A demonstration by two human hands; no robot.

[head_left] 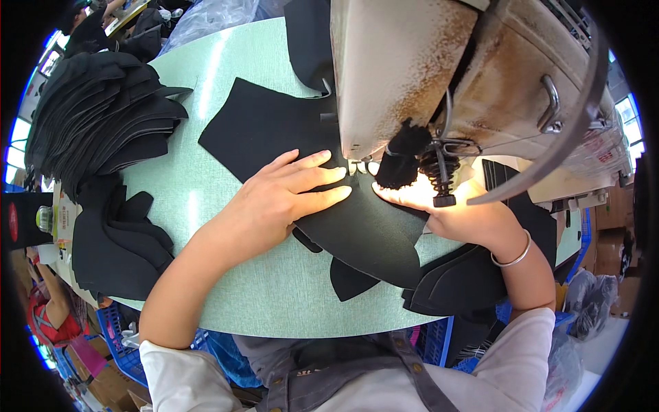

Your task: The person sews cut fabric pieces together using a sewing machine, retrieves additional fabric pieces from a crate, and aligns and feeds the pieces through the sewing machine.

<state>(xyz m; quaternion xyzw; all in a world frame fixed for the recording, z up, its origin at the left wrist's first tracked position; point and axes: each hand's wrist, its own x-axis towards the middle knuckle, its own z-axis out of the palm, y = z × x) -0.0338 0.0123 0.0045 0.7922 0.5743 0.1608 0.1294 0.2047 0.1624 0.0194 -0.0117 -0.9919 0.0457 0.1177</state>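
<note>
A black fabric panel [364,233] lies on the pale green table under the head of a sewing machine [405,62]. My left hand [274,196] rests flat on it, fingers spread and pointing right, toward the lit needle area. My right hand [446,206] reaches in from the right, its fingers laid along the panel's right part; the thread tension spring [439,172] and a black fuzzy pad [401,156] partly cover it. Another black piece [261,127] extends to the left behind my left hand. I cannot tell whether the two are joined.
Tall stacks of black cut pieces [103,117] stand at the left, with more folded pieces [117,240] nearer. Another stack [453,281] lies below my right forearm. Blue crates [120,343] sit below the table edge. A co-worker in red [51,312] is at far left.
</note>
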